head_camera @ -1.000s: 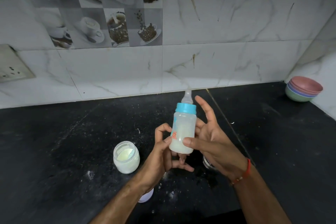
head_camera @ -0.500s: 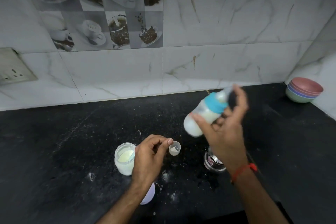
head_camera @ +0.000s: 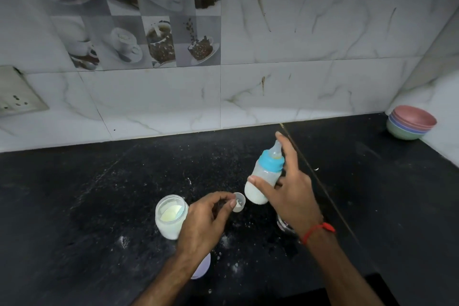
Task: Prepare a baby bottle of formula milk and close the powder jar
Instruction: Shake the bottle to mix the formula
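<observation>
My right hand (head_camera: 289,191) grips a baby bottle (head_camera: 263,176) with a blue collar and clear teat, tilted with the teat up and to the right; white milk fills its lower part. My left hand (head_camera: 206,221) pinches a small clear scoop (head_camera: 239,202) with a bit of powder in it, just left of the bottle's base. The open glass powder jar (head_camera: 170,218) stands on the black counter (head_camera: 74,206) directly left of my left hand. A pale lilac lid (head_camera: 202,268) lies on the counter, mostly hidden under my left wrist.
A small steel cup (head_camera: 284,226) peeks out beneath my right wrist. Stacked pastel bowls (head_camera: 409,124) sit in the far right corner. White powder is scattered on the counter. A tiled wall runs along the back, with a wall socket (head_camera: 17,99) at the left.
My left hand let go of the bottle and took hold of the scoop. My right hand swung the bottle up to the right, then back down, tilted, beside the scoop.
</observation>
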Available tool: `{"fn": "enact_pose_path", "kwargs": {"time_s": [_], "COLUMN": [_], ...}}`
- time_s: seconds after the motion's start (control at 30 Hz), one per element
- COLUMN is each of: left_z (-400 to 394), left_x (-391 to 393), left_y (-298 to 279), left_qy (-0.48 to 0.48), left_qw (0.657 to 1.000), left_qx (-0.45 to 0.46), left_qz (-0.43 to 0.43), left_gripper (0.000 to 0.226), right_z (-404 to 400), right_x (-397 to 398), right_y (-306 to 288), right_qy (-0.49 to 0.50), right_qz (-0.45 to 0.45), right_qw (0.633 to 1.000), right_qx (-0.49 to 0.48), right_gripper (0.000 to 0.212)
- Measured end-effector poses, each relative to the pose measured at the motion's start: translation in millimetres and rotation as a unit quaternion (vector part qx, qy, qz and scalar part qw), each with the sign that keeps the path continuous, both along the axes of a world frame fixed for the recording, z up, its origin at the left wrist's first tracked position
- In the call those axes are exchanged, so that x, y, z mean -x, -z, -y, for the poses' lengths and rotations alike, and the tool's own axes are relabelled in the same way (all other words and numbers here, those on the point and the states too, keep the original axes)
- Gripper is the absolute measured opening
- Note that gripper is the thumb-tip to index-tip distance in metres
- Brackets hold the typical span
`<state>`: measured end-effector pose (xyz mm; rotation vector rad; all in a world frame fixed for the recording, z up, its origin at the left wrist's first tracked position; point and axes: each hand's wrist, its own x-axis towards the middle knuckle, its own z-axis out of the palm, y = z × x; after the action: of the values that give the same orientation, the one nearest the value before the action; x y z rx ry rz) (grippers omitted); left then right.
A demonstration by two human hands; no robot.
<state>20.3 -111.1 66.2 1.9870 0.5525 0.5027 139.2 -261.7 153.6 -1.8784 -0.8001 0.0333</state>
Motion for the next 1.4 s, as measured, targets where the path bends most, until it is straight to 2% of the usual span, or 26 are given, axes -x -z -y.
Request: {"fn": "enact_pose_path", "kwargs": {"time_s": [0.07, 0.17, 0.23, 0.33, 0.37, 0.5, 0.57, 0.6, 0.63, 0.7, 0.77, 0.83, 0.9, 0.97, 1.03, 1.07, 1.17, 1.23, 1.3, 1.37, 1.4], "left_z": [-1.5, -1.5, 0.5, 3.7, 4.5, 2.6, 2.8, 3.2, 4.0, 6.4, 7.7, 6.5, 6.1, 7.4, 9.9, 11.4, 9.9, 8.8, 9.1, 9.3, 9.2], "left_x": [1.6, 3.5, 2.7, 1.2, 1.3, 0.8, 0.2, -0.6, -1.5, -2.2, -3.1, -4.1, -5.0, -5.9, -5.4, -4.2, -4.1, -4.5, -4.2, -3.4, -2.8], "left_y": [0.8, 4.6, 5.1, 2.1, 0.0, -4.9, -6.9, -8.4, -10.2, -12.4, -13.6, -12.6, -12.1, -13.3, -15.0, -17.0, -19.2, -19.4, -18.4, -16.4, -16.4], "left_qy": [0.000, -0.010, -0.014, -0.009, -0.004, -0.018, -0.029, -0.031, -0.034, -0.036, -0.043, -0.058, -0.073, -0.083, -0.076, -0.071, -0.073, -0.076, -0.075, -0.076, -0.075], "left_qw": [1.000, 1.000, 1.000, 1.000, 1.000, 0.998, 0.996, 0.996, 0.996, 0.995, 0.994, 0.991, 0.987, 0.984, 0.984, 0.984, 0.982, 0.982, 0.984, 0.987, 0.989], "left_qx": [0.010, 0.025, 0.025, 0.019, 0.022, 0.055, 0.066, 0.067, 0.068, 0.071, 0.065, 0.072, 0.079, 0.088, 0.092, 0.093, 0.101, 0.102, 0.097, 0.071, 0.049], "left_qz": [-0.008, -0.010, -0.003, 0.007, 0.011, 0.039, 0.043, 0.047, 0.050, 0.056, 0.075, 0.101, 0.123, 0.132, 0.134, 0.136, 0.145, 0.142, 0.131, 0.121, 0.122], "left_gripper": [0.010, 0.011, 0.011, 0.011, 0.011, 0.013, 0.007, 0.003, 0.006, 0.015, 0.013, 0.012, 0.012, 0.011, 0.013, 0.016, 0.016, 0.013, 0.022, 0.047, 0.053], "right_z": [2.6, 6.1, 2.0, 1.5, 3.6, 4.6, 1.9, -0.4, -1.4, -1.0, 0.9, 2.6, 3.1, 1.2, 1.0, 2.2, 3.8, 2.9, 1.3, 2.3, 4.4], "right_x": [2.4, 8.4, 2.1, -2.0, -1.1, 5.4, 1.2, -3.8, -8.2, -6.4, -1.8, 3.6, 5.2, 2.1, 2.3, 2.2, 5.9, 3.9, -3.2, -9.0, -8.9], "right_y": [-8.5, -25.3, -16.2, 8.9, 10.1, -18.6, -13.8, -3.9, 6.3, 16.3, 9.1, -4.3, -4.3, 9.8, 13.5, 11.2, -17.6, -18.6, -0.3, 20.0, 25.7], "right_qy": [0.012, 0.047, 0.080, 0.020, 0.012, 0.035, 0.071, 0.082, 0.062, -0.011, -0.013, 0.016, 0.054, 0.059, -0.012, -0.016, 0.020, 0.055, 0.067, -0.011, -0.027], "right_qz": [-0.007, 0.003, 0.068, 0.001, -0.007, 0.015, 0.109, 0.133, 0.111, 0.010, -0.014, -0.018, 0.040, 0.077, -0.020, -0.052, -0.066, 0.000, 0.066, -0.010, -0.049], "right_qw": [0.996, 0.962, 0.966, 0.997, 0.998, 0.970, 0.958, 0.964, 0.980, 0.998, 0.994, 0.974, 0.956, 0.977, 0.995, 0.993, 0.959, 0.945, 0.973, 0.998, 0.998], "right_qx": [-0.083, -0.269, -0.235, -0.072, -0.063, -0.239, -0.256, -0.214, -0.155, -0.064, -0.103, -0.225, -0.287, -0.191, -0.100, -0.109, -0.274, -0.321, -0.211, -0.065, -0.041], "right_gripper": [0.101, 0.105, 0.103, 0.099, 0.097, 0.105, 0.101, 0.098, 0.098, 0.094, 0.094, 0.100, 0.105, 0.104, 0.099, 0.096, 0.099, 0.100, 0.101, 0.097, 0.093]}}
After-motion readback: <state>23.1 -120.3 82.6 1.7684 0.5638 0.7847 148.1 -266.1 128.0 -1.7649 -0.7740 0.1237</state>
